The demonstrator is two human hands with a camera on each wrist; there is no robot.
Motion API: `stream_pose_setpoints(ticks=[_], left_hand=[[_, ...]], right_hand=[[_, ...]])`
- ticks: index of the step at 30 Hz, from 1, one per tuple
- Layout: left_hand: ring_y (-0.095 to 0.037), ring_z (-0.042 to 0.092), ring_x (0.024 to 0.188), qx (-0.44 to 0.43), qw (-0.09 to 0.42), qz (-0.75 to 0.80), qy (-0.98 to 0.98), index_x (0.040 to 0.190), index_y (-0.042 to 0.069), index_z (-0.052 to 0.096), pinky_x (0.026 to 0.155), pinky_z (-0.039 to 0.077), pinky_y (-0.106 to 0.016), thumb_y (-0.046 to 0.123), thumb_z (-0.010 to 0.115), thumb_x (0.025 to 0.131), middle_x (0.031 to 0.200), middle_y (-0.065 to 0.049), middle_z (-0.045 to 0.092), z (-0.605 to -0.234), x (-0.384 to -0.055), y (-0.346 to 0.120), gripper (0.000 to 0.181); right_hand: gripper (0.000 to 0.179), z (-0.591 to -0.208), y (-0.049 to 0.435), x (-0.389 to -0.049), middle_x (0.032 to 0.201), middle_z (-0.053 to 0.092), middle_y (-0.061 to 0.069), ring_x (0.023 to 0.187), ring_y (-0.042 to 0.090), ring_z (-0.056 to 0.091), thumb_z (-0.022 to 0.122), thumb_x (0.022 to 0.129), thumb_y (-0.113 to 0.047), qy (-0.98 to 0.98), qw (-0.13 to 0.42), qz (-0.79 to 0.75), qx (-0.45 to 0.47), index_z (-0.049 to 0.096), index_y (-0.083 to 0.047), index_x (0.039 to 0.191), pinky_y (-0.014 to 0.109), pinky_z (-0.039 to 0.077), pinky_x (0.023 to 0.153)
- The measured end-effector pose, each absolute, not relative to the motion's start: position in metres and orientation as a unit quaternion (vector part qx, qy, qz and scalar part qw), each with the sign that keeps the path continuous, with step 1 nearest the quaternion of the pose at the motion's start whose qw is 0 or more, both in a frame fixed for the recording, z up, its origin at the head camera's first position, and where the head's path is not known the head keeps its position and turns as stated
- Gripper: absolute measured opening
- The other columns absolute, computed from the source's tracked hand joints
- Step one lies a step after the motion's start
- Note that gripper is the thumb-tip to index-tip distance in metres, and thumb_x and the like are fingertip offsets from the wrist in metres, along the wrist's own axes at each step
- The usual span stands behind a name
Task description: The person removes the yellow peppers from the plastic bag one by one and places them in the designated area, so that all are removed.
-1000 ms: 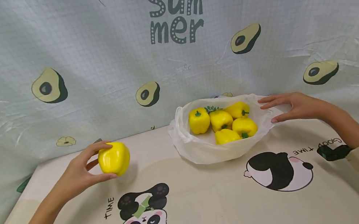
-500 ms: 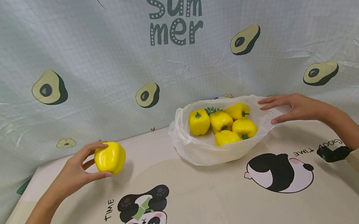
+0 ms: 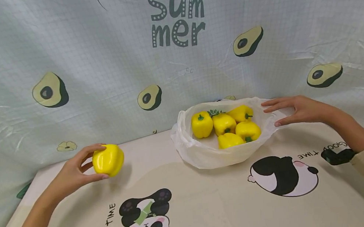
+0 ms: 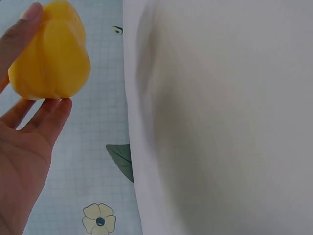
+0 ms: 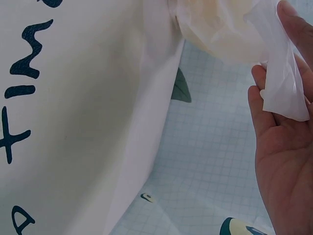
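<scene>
Basically, left hand has one yellow bell pepper pinched, thumb on the near side, fingers on the far side. Pepper is up off the table, over its left part, well apart from the bag; shadow falls on the table beside it. Left wrist view confirms the grip: thumb and fingertips on opposite faces.

Right hand is at the right rim of a white plastic bag. Fingers extended, thumb set apart below them; right wrist view shows a flap of plastic lying along the palm side. Can't tell whether it's actually pinched.

Bag sits at the table's back edge, mouth wide, five more peppers inside, stems pointing various ways. Behind: a hanging sheet with avocado prints. Pandas printed on the table cover.
</scene>
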State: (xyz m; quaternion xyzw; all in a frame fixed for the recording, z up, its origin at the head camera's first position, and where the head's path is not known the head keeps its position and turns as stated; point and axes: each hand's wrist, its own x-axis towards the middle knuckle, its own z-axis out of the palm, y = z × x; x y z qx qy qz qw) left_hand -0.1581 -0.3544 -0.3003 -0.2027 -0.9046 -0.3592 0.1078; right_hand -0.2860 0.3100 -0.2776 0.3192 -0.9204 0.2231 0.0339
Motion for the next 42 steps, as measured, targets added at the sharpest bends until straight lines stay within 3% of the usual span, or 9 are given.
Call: stream_pose_setpoints(ticks=[21, 35, 42], left_hand=[[0.011, 0.045, 0.119, -0.217, 0.086, -0.355, -0.905, 0.139, 0.006, 0.052, 0.095, 0.038, -0.001, 0.005, 0.089, 0.076, 0.138, 0.022, 0.045, -0.295, -0.173, -0.368, 0.072], [0.007, 0.047, 0.116, -0.199, 0.046, -0.36, -0.91, 0.135, 0.008, 0.048, 0.092, 0.042, -0.004, 0.006, 0.086, 0.08, 0.14, 0.013, 0.042, -0.291, -0.187, -0.383, 0.067], [0.001, 0.045, 0.119, -0.176, 0.019, -0.343, -0.923, 0.136, 0.012, 0.05, 0.091, 0.045, -0.008, 0.012, 0.087, 0.081, 0.145, -0.001, 0.044, -0.288, -0.191, -0.386, 0.066]], right_hand=[[0.051, -0.279, 0.311, -0.286, 0.148, 0.056, -0.003, 0.128, -0.016, 0.038, 0.087, 0.08, -0.032, -0.922, 0.027, 0.221, 0.318, 0.072, -0.026, 0.129, 0.008, 0.034, 0.098], [0.051, -0.279, 0.309, -0.286, 0.147, 0.057, -0.003, 0.128, -0.014, 0.039, 0.086, 0.081, -0.032, -0.922, 0.031, 0.214, 0.323, 0.072, -0.024, 0.129, 0.008, 0.035, 0.097], [0.051, -0.279, 0.31, -0.287, 0.148, 0.056, -0.003, 0.13, -0.01, 0.041, 0.086, 0.081, -0.033, -0.926, 0.029, 0.205, 0.317, 0.071, -0.025, 0.129, 0.02, 0.041, 0.101]])
